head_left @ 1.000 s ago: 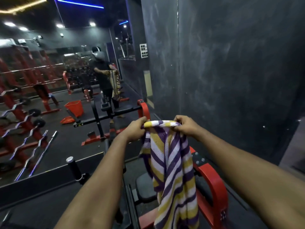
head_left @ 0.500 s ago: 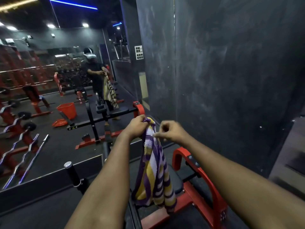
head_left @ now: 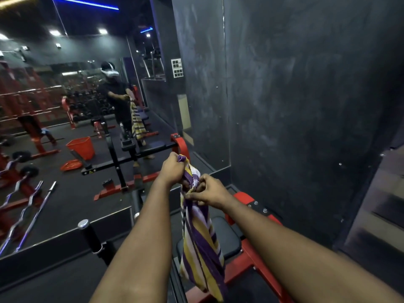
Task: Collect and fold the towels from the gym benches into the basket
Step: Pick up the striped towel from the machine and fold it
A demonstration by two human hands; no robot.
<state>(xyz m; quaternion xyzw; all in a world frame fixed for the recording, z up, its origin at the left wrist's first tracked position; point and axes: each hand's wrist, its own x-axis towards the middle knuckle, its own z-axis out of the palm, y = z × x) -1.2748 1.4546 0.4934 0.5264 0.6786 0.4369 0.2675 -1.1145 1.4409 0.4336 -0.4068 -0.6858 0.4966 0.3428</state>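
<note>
Here the striped towel (head_left: 201, 248), purple, yellow and white, hangs in the air from both hands. Its long axis runs straight down and its stripes follow that length. The top is bunched narrow; the loose lower end dangles over the near edge of the bench. Whether it touches the bench cannot be told.

The left hand (head_left: 172, 169) is clenched round the bunched top corner, which pokes out above the fist. The right hand (head_left: 207, 191) sits just below and beside it, pinching the towel's edge between thumb and curled fingers.

Behind the hanging cloth lies the bench's black seat pad (head_left: 228, 235), partly hidden by the towel, with the red frame (head_left: 251, 265) curving round its right side. A black roller with a chrome cap (head_left: 89, 235) juts up to the left of the arms.

A wall mirror (head_left: 65, 204) fills the left side. It shows an orange basket (head_left: 80, 147) on the floor, an orange lid-like piece (head_left: 71, 165) beside it, and curl bars (head_left: 28, 206) leaning at the left edge. A dark scuffed wall (head_left: 295, 106) stands on the right.
</note>
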